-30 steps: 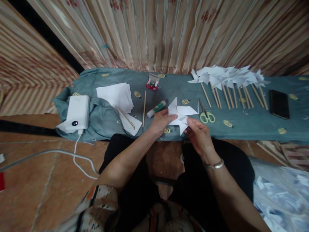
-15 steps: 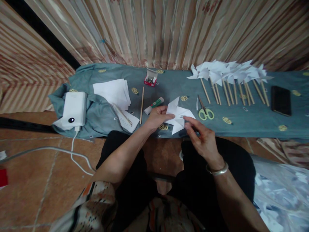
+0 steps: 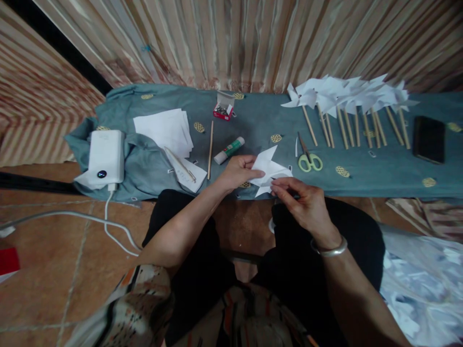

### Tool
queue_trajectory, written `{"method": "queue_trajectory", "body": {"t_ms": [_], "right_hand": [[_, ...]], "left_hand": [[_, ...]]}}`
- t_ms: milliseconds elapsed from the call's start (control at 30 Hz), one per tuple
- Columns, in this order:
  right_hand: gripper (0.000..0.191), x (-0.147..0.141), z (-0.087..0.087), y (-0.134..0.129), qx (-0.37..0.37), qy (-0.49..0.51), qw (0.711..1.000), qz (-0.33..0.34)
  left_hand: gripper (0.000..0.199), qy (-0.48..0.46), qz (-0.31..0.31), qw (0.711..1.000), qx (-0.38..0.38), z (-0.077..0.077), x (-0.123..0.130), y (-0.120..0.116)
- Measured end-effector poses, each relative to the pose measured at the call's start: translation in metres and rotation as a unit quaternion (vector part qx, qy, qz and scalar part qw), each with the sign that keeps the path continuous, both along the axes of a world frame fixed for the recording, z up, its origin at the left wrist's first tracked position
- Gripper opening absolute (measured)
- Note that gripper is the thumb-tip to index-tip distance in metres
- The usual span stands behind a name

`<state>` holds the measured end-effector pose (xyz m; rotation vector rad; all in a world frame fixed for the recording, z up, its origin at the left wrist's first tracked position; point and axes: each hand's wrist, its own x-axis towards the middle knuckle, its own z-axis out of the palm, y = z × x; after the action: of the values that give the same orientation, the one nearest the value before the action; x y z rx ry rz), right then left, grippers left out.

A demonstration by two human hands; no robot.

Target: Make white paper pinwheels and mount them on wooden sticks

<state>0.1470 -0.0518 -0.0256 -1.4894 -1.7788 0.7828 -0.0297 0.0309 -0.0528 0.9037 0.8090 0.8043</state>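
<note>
A white paper pinwheel [image 3: 266, 163] with pointed blades is held above the front edge of the cloth-covered surface. My left hand [image 3: 240, 172] grips its left side, thumb on top near the centre. My right hand [image 3: 294, 195] pinches the lower right part of the same paper between thumb and forefinger. A glue stick [image 3: 229, 150] lies just beyond my left hand. Green-handled scissors [image 3: 309, 160] rest to the right, past my right hand. Left of the glue stick is a bare wooden stick [image 3: 210, 150].
Several finished pinwheels on sticks [image 3: 343, 96] lie at the back right, beside a dark phone [image 3: 428, 140]. A red box of metal pins [image 3: 223, 108], paper sheets [image 3: 166, 129], a pen [image 3: 181, 165] and a white power bank [image 3: 106, 156] are left of centre.
The view has shifted slightly. My right hand has moved a little down and left along the pinwheel, pinching it lower. My left hand keeps its hold.
</note>
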Motion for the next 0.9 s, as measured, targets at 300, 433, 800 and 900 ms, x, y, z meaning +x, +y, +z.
{"method": "queue_trajectory", "body": {"t_ms": [300,433,800,900], "right_hand": [[0.03,0.0,0.009,-0.002,0.015,-0.065,0.997,0.036],[0.033,0.002,0.015,-0.005,0.021,-0.103,0.991,0.08],[0.026,0.002,0.012,-0.009,0.044,-0.13,0.986,0.097],[0.027,0.001,0.012,-0.009,0.062,-0.113,0.989,0.066]], "left_hand": [[0.024,0.003,0.007,1.0,0.004,0.003,0.001,-0.002],[0.018,0.028,-0.002,0.999,0.024,0.0,0.0,-0.001],[0.019,0.062,-0.019,0.995,0.071,-0.003,-0.002,-0.002],[0.021,0.056,0.004,0.996,0.062,-0.004,-0.001,-0.004]]}}
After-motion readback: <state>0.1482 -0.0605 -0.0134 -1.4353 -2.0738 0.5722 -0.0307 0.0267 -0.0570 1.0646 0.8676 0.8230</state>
